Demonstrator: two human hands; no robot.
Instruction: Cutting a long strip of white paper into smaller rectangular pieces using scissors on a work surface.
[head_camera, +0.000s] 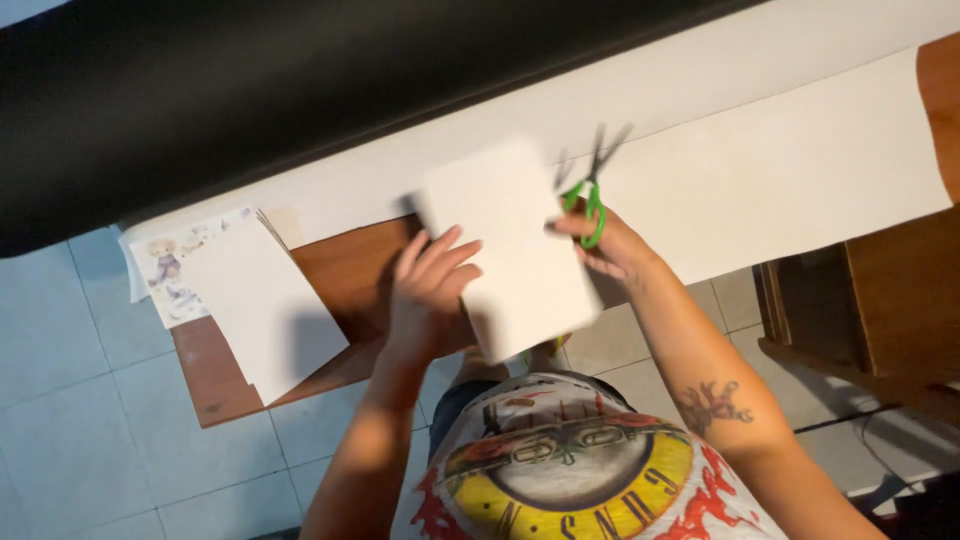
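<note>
My left hand (428, 290) holds a white sheet of paper (510, 245) up from below, fingers spread against its near side. My right hand (612, 245) grips green-handled scissors (592, 200) at the sheet's right edge. The blades point up and away and are blurred, apparently apart. Both hands hover over the front edge of a brown wooden table (345, 265). My printed T-shirt (570, 460) fills the bottom of the view.
A loose stack of white sheets (265, 305) lies at the table's left end on top of an illustrated page (170, 265). A long white paper strip (780, 170) runs across the table. A black surface (250, 90) lies beyond. Wooden furniture (880, 310) stands right, on a tiled floor (90, 400).
</note>
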